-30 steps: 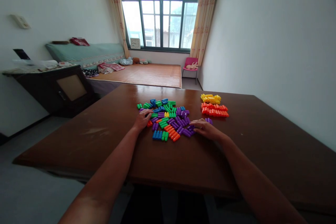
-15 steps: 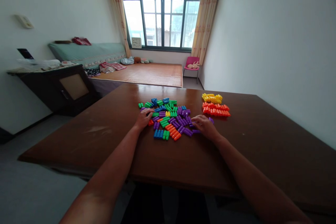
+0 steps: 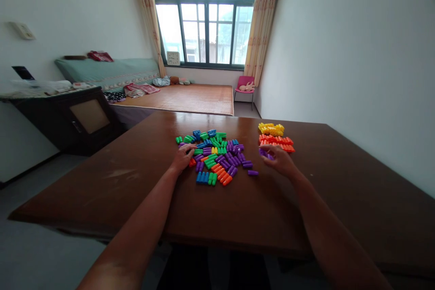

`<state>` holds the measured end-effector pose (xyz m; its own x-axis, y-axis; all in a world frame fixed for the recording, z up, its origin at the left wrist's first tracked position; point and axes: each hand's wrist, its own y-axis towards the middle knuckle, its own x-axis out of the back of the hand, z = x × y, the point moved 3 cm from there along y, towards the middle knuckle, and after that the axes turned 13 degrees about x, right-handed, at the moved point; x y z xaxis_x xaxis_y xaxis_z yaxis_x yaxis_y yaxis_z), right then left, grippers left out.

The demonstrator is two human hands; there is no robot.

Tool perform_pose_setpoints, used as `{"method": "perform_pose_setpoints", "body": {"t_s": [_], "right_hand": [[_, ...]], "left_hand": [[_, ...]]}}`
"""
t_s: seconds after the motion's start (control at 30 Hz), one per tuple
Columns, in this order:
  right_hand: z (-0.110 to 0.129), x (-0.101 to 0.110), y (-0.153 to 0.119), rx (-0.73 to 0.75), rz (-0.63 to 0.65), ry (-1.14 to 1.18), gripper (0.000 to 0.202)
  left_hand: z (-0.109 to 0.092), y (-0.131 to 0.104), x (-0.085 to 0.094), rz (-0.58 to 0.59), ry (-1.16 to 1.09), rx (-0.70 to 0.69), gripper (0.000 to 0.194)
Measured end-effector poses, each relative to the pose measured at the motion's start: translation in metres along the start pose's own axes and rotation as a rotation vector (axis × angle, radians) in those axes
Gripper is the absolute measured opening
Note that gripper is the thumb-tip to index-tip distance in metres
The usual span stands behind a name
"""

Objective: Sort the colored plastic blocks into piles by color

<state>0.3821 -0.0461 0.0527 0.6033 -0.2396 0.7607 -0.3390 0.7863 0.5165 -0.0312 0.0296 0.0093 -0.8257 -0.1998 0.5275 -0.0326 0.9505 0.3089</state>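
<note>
A loose heap of small plastic blocks, purple (image 3: pixel 232 159), green (image 3: pixel 210 161), blue (image 3: pixel 202 177) and orange (image 3: pixel 221 174), lies mid-table. At its left edge rests my left hand (image 3: pixel 183 156), fingers loosely apart over the blocks, holding nothing I can see. Right of the heap, my right hand (image 3: pixel 279 159) has its fingers curled around purple blocks (image 3: pixel 266 153), partly hidden by the fingers. Just beyond it sit rows of orange-red blocks (image 3: pixel 277 142) and a stack of yellow blocks (image 3: pixel 271 129). One purple block (image 3: pixel 253 173) lies apart between heap and hand.
The brown wooden table (image 3: pixel 238 217) spreads out around the blocks. Behind it are a low bed with a woven mat (image 3: pixel 190 99), a pink chair (image 3: pixel 244 85) and a window. A dark cabinet (image 3: pixel 84 113) stands left.
My right hand has moved right, away from the heap, to the purple blocks near the orange-red rows. The left hand stays at the heap's edge. The view has shifted slightly.
</note>
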Motion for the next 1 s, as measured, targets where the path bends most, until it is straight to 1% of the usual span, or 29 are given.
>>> {"method": "perform_pose_setpoints", "body": {"t_s": [0.07, 0.13, 0.17, 0.23, 0.3, 0.33, 0.43, 0.47, 0.53, 0.67, 0.8, 0.9, 1.0], "right_hand": [[-0.033, 0.021, -0.013, -0.105, -0.012, -0.099, 0.041], [-0.058, 0.033, -0.027, -0.168, 0.052, -0.160, 0.038], [-0.066, 0.035, -0.032, -0.171, 0.093, -0.152, 0.036], [-0.072, 0.034, -0.038, -0.121, 0.158, -0.063, 0.033], [-0.071, 0.032, -0.037, -0.072, 0.163, 0.056, 0.032], [-0.071, 0.031, -0.037, -0.084, 0.143, 0.092, 0.031], [-0.074, 0.030, -0.036, -0.222, 0.084, 0.079, 0.033], [-0.076, 0.028, -0.036, -0.260, 0.088, 0.055, 0.037], [-0.080, 0.024, -0.037, -0.283, 0.118, 0.018, 0.040], [-0.082, 0.011, -0.037, -0.241, 0.151, 0.025, 0.032], [-0.079, 0.007, -0.033, -0.218, 0.085, 0.032, 0.034], [-0.068, 0.008, -0.026, -0.178, 0.016, -0.004, 0.040], [-0.047, 0.002, -0.018, -0.098, -0.012, 0.025, 0.036]], "left_hand": [[0.000, 0.000, 0.000, -0.003, 0.002, 0.007, 0.027], [-0.001, -0.001, 0.000, -0.001, 0.004, 0.009, 0.027], [-0.001, -0.001, 0.000, 0.002, 0.004, 0.007, 0.027], [-0.001, -0.001, 0.000, 0.009, 0.002, 0.000, 0.028], [0.000, -0.001, 0.000, 0.013, -0.004, -0.002, 0.029], [0.000, 0.000, 0.000, 0.014, -0.006, 0.000, 0.029], [0.000, 0.000, 0.000, 0.018, -0.010, 0.005, 0.029], [0.000, 0.000, 0.001, 0.018, -0.012, 0.005, 0.029], [0.001, 0.000, 0.001, 0.018, -0.018, 0.004, 0.029], [0.004, 0.000, 0.000, 0.019, -0.028, 0.009, 0.030], [0.004, 0.001, 0.000, 0.021, -0.018, 0.008, 0.030], [0.002, 0.000, 0.001, 0.015, -0.014, 0.005, 0.029], [-0.001, -0.001, 0.002, 0.014, -0.009, 0.006, 0.028]]}}
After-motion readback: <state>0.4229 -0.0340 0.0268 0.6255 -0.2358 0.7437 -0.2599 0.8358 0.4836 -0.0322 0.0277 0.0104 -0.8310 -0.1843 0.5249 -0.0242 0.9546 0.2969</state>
